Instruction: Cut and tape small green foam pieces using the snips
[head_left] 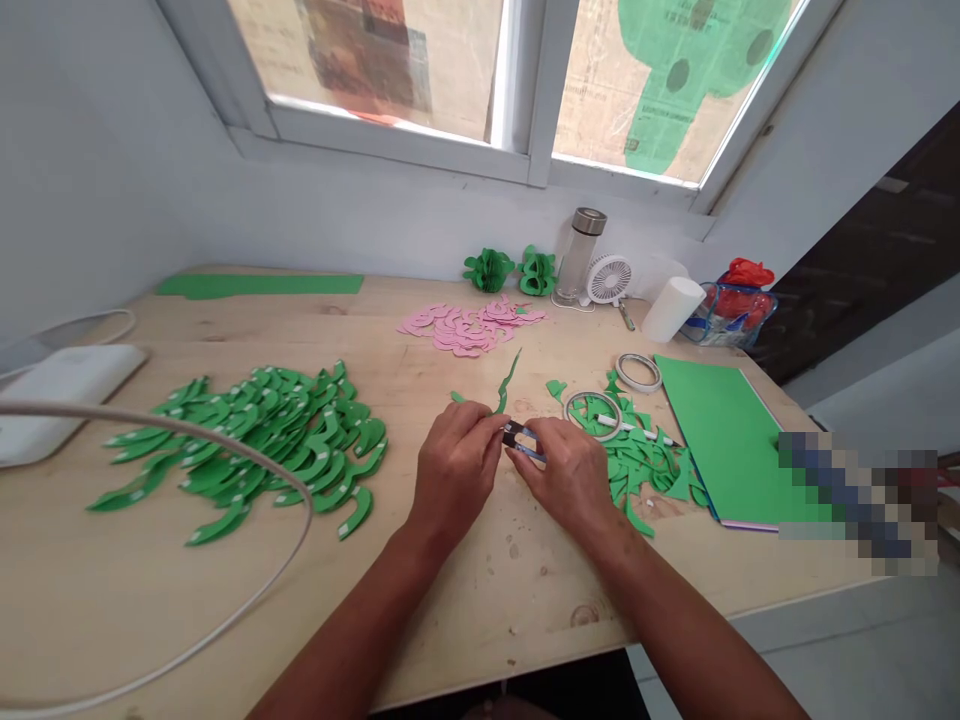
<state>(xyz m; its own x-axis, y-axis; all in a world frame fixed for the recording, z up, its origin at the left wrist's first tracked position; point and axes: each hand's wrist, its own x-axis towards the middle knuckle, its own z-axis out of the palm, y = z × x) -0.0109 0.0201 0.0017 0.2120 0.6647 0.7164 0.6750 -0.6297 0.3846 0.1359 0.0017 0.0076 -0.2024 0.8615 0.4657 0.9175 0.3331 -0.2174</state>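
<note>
In the middle of the table, my left hand (457, 460) pinches a thin, wavy green paper piece (507, 386) that sticks up from its fingertips. My right hand (574, 468) is closed on small thread snips (528, 443), their dark end touching or very near the left fingertips. The exact point where blades and paper meet is hidden by the fingers. To the left lies a heap of curved green cutouts (300, 440), many with small white patches. Green scraps (652, 470) are scattered right of my right hand, with a white pen (637, 430) among them.
Two tape rolls (639, 373) lie by the scraps, beside green sheets (712, 430). Behind are pink cutouts (472, 328), a glass bottle (579, 260), a small fan (609, 279) and a white roll (673, 310). A pale cable (300, 545) arcs across the left foreground.
</note>
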